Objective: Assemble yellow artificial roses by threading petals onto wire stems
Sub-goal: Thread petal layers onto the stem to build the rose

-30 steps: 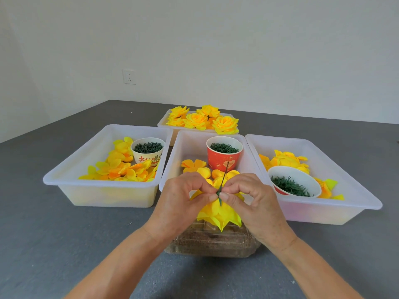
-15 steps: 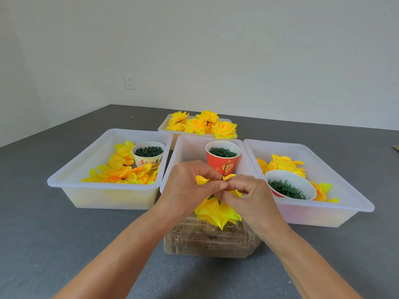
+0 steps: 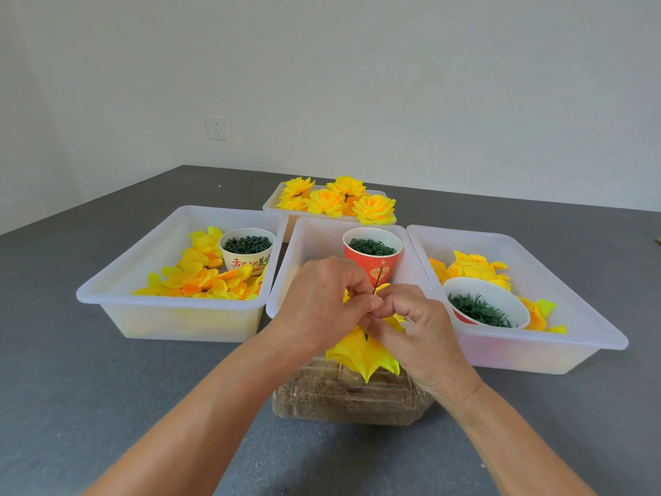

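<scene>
A half-built yellow rose [image 3: 361,352] hangs upside down over a clear box [image 3: 343,399] of brown filling. Its thin dark wire stem [image 3: 376,285] sticks up between my fingertips. My left hand [image 3: 322,298] and my right hand [image 3: 418,323] meet at the stem, both pinching a yellow petal on the wire just above the flower. The fingertips hide where the petal sits on the stem. Loose yellow petals [image 3: 200,277] lie in the left tray and more loose yellow petals [image 3: 472,268] in the right tray.
Three white trays stand side by side: the left tray [image 3: 171,300], the middle tray [image 3: 314,241] and the right tray [image 3: 536,347]. A white cup [image 3: 246,250], a red cup [image 3: 373,259] and a white bowl [image 3: 486,304] hold green parts. Finished roses [image 3: 336,200] fill a far tray.
Both hands have closed in on the stem, the fingertips now pressed together around the petal. The flower has stayed over the clear box. The camera has tilted slightly.
</scene>
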`<state>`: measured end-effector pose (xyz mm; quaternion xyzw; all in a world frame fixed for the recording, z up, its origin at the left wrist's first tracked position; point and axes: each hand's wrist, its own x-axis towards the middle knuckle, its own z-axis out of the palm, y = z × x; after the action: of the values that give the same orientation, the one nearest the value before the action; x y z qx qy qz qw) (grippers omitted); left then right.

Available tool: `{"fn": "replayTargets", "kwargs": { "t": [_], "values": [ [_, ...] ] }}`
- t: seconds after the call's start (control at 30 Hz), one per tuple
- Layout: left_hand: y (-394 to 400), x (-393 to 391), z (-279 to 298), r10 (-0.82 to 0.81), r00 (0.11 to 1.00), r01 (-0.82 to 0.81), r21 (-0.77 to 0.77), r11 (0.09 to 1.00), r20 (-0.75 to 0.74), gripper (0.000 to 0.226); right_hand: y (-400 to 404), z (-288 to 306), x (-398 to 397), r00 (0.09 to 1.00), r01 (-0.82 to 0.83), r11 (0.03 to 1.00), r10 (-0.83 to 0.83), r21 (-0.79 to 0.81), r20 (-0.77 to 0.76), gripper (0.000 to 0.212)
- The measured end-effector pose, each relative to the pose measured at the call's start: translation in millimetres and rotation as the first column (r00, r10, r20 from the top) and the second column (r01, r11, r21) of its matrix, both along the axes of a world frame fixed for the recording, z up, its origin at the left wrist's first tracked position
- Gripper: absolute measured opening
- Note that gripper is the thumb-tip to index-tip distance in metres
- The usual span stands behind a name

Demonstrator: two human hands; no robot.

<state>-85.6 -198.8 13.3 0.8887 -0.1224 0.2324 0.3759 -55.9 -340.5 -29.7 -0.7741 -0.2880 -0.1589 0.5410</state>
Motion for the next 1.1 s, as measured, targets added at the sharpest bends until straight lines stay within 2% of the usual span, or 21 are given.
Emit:
{"fn": "replayTargets", "kwargs": {
  "t": [0.07, 0.13, 0.3, 0.47, 0.57, 0.63, 0.77, 1.1],
  "values": [
    [0, 0, -1, -0.001, 1.000, 0.001, -0.007, 1.000, -0.002, 0.024, 0, 0, -1, 1.000, -0.020, 1.000, 0.020, 0.019, 0.004, 0.031],
    [0, 0, -1, 0.011, 1.000, -0.011, -0.012, 1.000, 0.003, 0.026, 2, 1, -1, 0.999, -0.032, 0.999, 0.031, 0.022, 0.015, 0.026],
    [0, 0, 1, 0.027, 1.000, -0.027, 0.015, 1.000, -0.005, 0.024, 0, 4, -3, 1.000, 0.006, 0.999, -0.005, -0.043, 0.022, 0.027],
    [-3, -1, 10, 0.054, 0.996, -0.049, 0.063, 0.997, -0.065, 0.018, 7, 13, -15, 0.972, 0.233, 0.964, -0.235, -0.124, 0.004, 0.028],
    [-5, -1, 15, 0.072, 0.992, -0.063, 0.085, 0.994, -0.106, 0.021, 18, 13, -27, 0.913, 0.408, 0.903, -0.403, -0.133, 0.059, 0.014],
    [-5, -1, 17, 0.076, 0.988, -0.065, 0.079, 0.995, -0.135, 0.020, 25, 9, -33, 0.866, 0.500, 0.857, -0.489, -0.128, 0.107, 0.017],
    [-6, -1, 18, 0.082, 0.984, -0.071, 0.069, 0.995, -0.157, 0.016, 37, 9, -34, 0.800, 0.599, 0.787, -0.590, -0.145, 0.107, 0.022],
    [-4, -3, 15, 0.074, 0.990, -0.064, 0.083, 0.995, -0.121, 0.019, 52, -7, -35, 0.759, 0.630, 0.744, -0.651, 0.224, 0.028, 0.026]
  ]
}}
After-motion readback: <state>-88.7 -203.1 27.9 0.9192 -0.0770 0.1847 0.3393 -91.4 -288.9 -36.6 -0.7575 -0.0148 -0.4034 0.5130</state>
